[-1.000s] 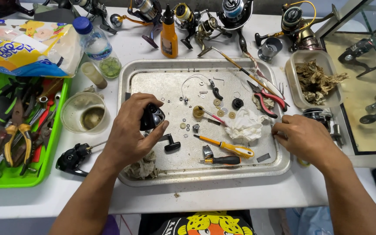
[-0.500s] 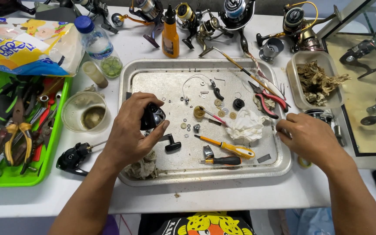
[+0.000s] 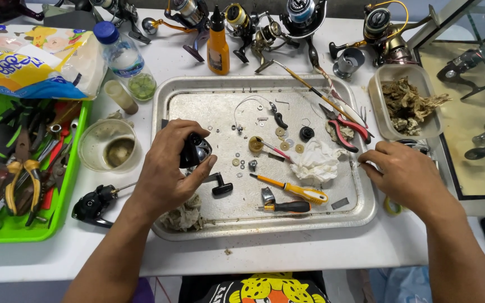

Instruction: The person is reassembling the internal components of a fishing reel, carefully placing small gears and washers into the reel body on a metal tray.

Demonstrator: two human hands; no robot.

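Over the left side of the metal tray (image 3: pixel 360 210), the left hand (image 3: pixel 166 168) has its fingers wrapped tight around a black reel body (image 3: pixel 196 150). On the right rim, the right hand (image 3: pixel 402 174) rests with fingers curled close together; I cannot tell if it holds anything. A clear tub (image 3: pixel 380 115) on the far right holds dried brown bits. A green tray (image 3: pixel 7 230) on the left holds pliers (image 3: pixel 18 179).

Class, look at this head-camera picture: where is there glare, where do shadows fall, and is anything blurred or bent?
Head view: even overhead light; soft glare on the metal tray; faint shadows under the left hand holding the black reel body and under the right hand; sharp at centre, table edge slightly bowed.
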